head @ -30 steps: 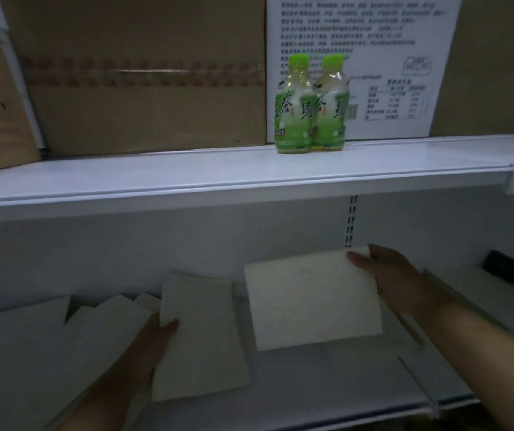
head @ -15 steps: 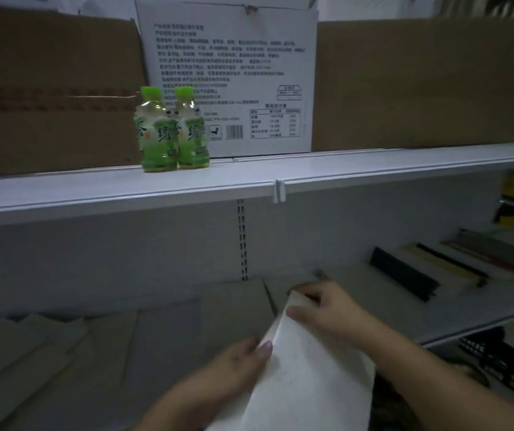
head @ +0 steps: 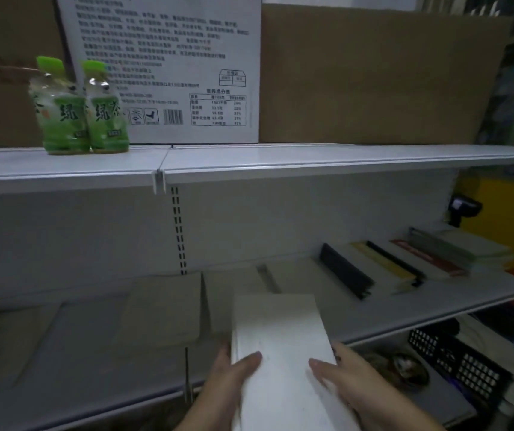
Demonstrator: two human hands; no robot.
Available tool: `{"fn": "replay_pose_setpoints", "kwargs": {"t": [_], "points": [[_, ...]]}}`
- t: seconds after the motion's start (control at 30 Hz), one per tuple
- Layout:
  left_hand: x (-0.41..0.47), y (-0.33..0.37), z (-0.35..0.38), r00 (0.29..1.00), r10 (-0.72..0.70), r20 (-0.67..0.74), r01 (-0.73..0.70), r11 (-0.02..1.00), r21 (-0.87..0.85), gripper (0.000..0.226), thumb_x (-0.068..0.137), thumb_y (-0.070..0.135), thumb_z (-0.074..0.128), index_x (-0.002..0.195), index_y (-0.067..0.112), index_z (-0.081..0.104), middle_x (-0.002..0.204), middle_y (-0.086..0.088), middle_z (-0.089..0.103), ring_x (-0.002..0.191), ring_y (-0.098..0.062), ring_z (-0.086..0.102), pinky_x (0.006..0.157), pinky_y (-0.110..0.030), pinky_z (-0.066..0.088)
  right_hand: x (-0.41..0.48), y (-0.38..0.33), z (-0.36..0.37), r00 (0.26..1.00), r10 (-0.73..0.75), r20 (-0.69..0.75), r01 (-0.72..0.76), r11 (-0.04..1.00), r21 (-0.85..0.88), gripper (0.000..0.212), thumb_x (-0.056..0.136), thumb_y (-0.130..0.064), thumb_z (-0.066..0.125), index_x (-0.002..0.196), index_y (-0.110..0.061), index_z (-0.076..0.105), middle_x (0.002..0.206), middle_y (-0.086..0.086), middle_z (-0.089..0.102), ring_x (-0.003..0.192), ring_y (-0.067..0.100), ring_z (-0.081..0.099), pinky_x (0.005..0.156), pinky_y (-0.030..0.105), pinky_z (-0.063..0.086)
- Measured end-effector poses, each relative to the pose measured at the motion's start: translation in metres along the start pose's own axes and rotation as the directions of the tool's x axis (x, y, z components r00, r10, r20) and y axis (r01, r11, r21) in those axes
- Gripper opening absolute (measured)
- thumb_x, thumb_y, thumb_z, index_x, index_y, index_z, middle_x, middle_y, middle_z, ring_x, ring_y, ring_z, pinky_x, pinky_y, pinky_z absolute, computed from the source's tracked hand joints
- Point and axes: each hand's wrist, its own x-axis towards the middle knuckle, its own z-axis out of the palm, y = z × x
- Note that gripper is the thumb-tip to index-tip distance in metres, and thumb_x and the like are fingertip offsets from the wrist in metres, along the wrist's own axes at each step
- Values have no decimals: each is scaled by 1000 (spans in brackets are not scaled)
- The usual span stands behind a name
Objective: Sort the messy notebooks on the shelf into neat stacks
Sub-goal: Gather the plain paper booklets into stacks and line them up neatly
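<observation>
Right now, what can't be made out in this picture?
Head view only:
White notebook: near end cut off by the bottom edge; left hand and right hand cover its sides.
Fingers beneath it: hidden by the notebook itself.
Books at right: titles blurred, too dark.
Notebooks at left: count unclear in dim blur.

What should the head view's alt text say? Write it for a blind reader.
The left hand and right hand grip a white notebook by its near end over the lower shelf. Pale notebooks lie loose to its left, a row of books to its right. Two green bottles stand on the upper shelf.
</observation>
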Motion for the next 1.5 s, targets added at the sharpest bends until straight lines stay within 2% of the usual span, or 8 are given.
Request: {"fn": "replay_pose_setpoints", "kwargs": {"t": [0.27,0.43,0.6,0.8,1.1,1.2,1.33,1.5], "points": [[62,20,-20,985,72,-156,-64,996,59,49,75,3,69,119,12,48,89,2,63,77,-9,59,48,-7,46,56,-35,23,990,-138,14,134,976,173,50,60,8,64,105,-15,61,90,11,74,83,29,71,65,32,57],[118,31,-38,971,13,-237,-6,1000,30,82,44,32,69,122,12,57,105,-11,69,92,-28,68,75,-39,58,101,-69,41,988,-140,-60,135,987,-85,44,80,11,53,109,-19,65,87,-4,72,79,19,69,75,33,59],[162,42,-45,963,-40,-267,45,999,15,65,60,23,68,122,6,58,109,-16,67,88,-28,66,65,-30,54,137,-91,45,995,-86,-48,80,989,-123,49,92,-3,55,136,-21,44,135,5,49,96,19,55,75,22,46],[178,32,-53,940,-13,-342,60,990,127,69,58,27,61,126,18,52,118,-8,63,99,-26,63,82,-34,53,161,-90,48,998,-61,29,63,993,-103,29,84,9,57,79,-19,60,68,-6,61,65,18,58,63,28,47],[183,37,-52,912,-45,-408,226,885,408,84,84,9,65,151,15,15,155,-7,25,134,-25,39,94,-25,40,200,-67,50,989,-139,59,151,906,-396,69,82,-3,55,145,-20,33,128,8,56,88,17,58,57,12,44],[173,41,-47,962,-63,-265,235,683,692,115,69,28,82,152,21,3,159,-4,-6,146,-21,10,113,-29,25,203,-61,46,938,-283,200,345,712,-611,67,93,-15,53,148,-21,16,155,3,21,132,15,36,93,9,30],[146,29,-47,967,-247,-61,82,73,994,135,55,52,84,148,33,-12,143,-3,-42,138,-28,-33,118,-42,3,206,-54,47,920,-265,290,391,681,-619,58,95,-15,48,147,-23,24,155,6,18,135,19,32,103,18,34],[126,37,-35,976,-183,-117,129,54,990,126,69,25,81,148,25,-17,144,-5,-44,145,-21,-15,113,-32,25,213,-59,48,913,-290,286,406,597,-692,56,95,-33,46,146,-21,23,157,9,2,144,21,16,108,22,30]]}}
